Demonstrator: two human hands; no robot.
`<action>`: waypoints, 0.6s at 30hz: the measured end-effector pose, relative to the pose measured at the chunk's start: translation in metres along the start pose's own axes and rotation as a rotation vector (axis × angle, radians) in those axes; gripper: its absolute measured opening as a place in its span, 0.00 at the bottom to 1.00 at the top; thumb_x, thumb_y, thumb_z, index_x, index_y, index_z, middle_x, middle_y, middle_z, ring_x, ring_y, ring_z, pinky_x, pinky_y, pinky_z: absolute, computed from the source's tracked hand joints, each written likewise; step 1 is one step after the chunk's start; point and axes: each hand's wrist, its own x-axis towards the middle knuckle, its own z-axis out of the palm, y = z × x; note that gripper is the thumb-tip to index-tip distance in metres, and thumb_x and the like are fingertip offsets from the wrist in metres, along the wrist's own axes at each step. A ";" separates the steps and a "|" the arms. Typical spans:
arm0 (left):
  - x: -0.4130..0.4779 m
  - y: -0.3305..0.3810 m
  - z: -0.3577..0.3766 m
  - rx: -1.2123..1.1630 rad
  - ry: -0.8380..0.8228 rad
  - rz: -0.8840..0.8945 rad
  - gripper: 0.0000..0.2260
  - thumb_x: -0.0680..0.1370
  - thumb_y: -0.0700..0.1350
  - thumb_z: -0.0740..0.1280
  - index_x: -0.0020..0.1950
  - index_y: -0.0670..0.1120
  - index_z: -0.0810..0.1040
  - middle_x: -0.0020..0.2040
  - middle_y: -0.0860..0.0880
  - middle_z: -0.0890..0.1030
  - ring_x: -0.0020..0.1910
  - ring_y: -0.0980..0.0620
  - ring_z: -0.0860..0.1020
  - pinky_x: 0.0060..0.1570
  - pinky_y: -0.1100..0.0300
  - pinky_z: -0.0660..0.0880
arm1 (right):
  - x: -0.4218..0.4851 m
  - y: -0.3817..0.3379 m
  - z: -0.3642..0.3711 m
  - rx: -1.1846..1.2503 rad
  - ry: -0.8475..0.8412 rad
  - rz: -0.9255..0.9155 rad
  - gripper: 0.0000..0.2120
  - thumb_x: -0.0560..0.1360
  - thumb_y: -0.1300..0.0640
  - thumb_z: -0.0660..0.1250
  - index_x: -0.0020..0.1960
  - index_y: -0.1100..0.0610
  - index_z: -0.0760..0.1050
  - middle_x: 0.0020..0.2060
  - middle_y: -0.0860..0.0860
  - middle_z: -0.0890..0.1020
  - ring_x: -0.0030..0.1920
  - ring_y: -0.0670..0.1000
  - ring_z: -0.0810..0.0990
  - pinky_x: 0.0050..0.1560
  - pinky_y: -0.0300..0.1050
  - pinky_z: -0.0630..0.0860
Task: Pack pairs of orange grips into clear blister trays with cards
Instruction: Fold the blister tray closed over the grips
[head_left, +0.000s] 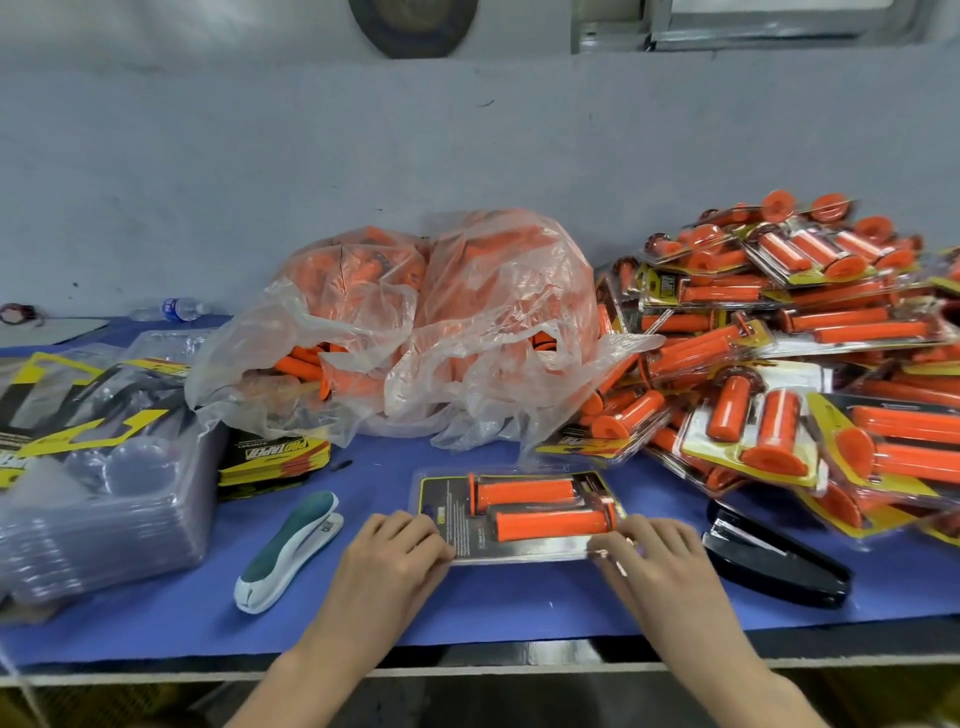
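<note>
Left hand (400, 545): pinching near-left corner of clear plastic blister tray (524, 550)
Right hand (649, 551): pinching near-right corner
Handling: probably light, flexible, slick; grasp flat rim

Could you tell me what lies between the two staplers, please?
Head view: a blister pack of two orange grips, left hand and right hand on it.

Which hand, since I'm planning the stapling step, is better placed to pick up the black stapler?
Right. The right hand holds the right edge of the blister pack, close beside the black stapler; the left hand holds the opposite edge.
</note>
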 end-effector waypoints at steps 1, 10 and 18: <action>0.000 0.003 -0.001 -0.020 0.008 0.019 0.08 0.78 0.47 0.64 0.40 0.50 0.78 0.40 0.55 0.76 0.38 0.51 0.74 0.41 0.60 0.68 | 0.002 -0.008 0.002 0.014 -0.004 -0.015 0.05 0.73 0.55 0.66 0.44 0.50 0.81 0.39 0.49 0.78 0.38 0.56 0.79 0.46 0.48 0.67; -0.014 0.013 -0.003 -0.123 -0.096 0.115 0.05 0.80 0.50 0.63 0.46 0.52 0.74 0.45 0.56 0.74 0.43 0.55 0.72 0.46 0.63 0.67 | 0.014 -0.088 0.021 0.313 -0.129 -0.043 0.06 0.70 0.50 0.75 0.43 0.47 0.79 0.41 0.45 0.76 0.41 0.49 0.73 0.43 0.42 0.69; -0.015 -0.024 -0.011 -0.087 -0.038 0.035 0.06 0.77 0.48 0.65 0.42 0.50 0.79 0.46 0.54 0.79 0.45 0.52 0.77 0.46 0.61 0.67 | 0.010 -0.070 0.017 0.552 -0.223 -0.033 0.03 0.76 0.50 0.70 0.46 0.45 0.76 0.44 0.41 0.70 0.46 0.43 0.66 0.46 0.37 0.67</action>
